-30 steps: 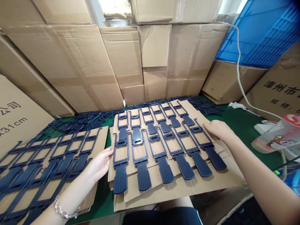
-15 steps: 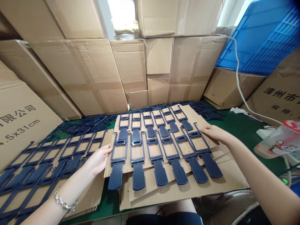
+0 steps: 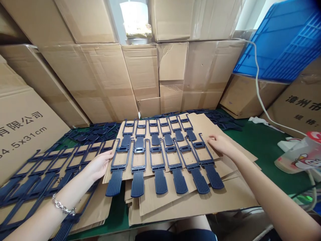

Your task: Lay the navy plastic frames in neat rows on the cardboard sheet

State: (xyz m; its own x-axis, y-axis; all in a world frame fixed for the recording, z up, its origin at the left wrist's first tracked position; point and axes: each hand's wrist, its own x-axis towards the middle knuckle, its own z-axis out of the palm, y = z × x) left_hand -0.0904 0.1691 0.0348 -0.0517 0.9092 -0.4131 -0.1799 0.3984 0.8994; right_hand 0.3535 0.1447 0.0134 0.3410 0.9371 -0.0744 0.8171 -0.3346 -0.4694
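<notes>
And the top cardboard sheet [image 3: 200,125] has slid left since half a second ago, its near left corner now overhanging the sheets beneath and closing on the neighbouring stack. Both hands have travelled left with it. The left hand [image 3: 99,164] has its fingers laid along the sheet's left edge, thumb on top, fingers curled under as far as I can tell, gripping that edge. The right hand [image 3: 220,144] lies palm down on the sheet's right part, fingers spread and flat, pressing rather than clasping, just beside the rightmost near-row piece.

Counting now: on the sheet sit twelve dark blue plastic pieces [image 3: 156,160], six in the far row and six in the near row, ribbed ends pointing towards the person, the near ends hanging past the cardboard edge. The sheet rests on a stack of cardboard sheets [image 3: 200,201] on the green table [image 3: 258,140]; how many sheets, I cannot tell.

To the left, a second sheet [image 3: 97,207] carries more blue pieces, partly cut off by the frame, so no firm count. Loose blue pieces [image 3: 92,134] lie heaped behind it. Cardboard boxes [image 3: 105,80] wall the back, and one blue crate [image 3: 281,40] leans at upper right
</notes>
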